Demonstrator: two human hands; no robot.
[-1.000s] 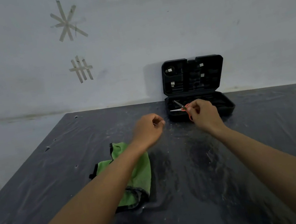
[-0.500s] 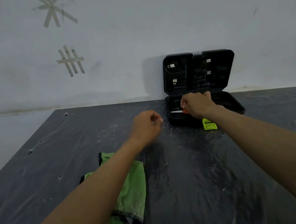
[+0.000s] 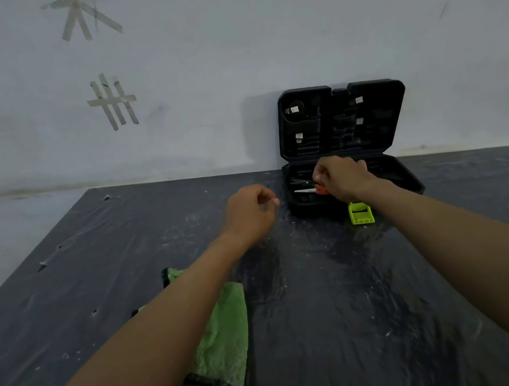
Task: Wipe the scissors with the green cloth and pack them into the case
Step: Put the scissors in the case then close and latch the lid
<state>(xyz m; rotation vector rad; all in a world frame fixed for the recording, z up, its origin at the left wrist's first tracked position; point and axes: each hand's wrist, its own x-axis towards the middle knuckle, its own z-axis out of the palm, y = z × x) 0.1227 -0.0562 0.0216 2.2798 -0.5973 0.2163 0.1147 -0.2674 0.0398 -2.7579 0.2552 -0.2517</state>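
Note:
The black case (image 3: pixel 404 179) stands open against the wall, its lid upright. My right hand (image 3: pixel 342 177) is over the case's lower tray, shut on the scissors (image 3: pixel 307 190), whose orange handle and silver blades stick out to the left just above the tray. My left hand (image 3: pixel 251 215) hovers above the table left of the case, fingers curled with nothing in them. The green cloth (image 3: pixel 223 341) lies crumpled on the table under my left forearm.
A small lime-green plastic piece (image 3: pixel 361 213) lies on the table just in front of the case. The dark plastic-covered table (image 3: pixel 332 314) runs up to a white wall bearing tape marks (image 3: pixel 113 101). The table's left edge slants away at the left.
My right hand has carried the scissors from in front of the case to over its lower tray. The lime-green piece came into sight. My left hand stayed curled in place.

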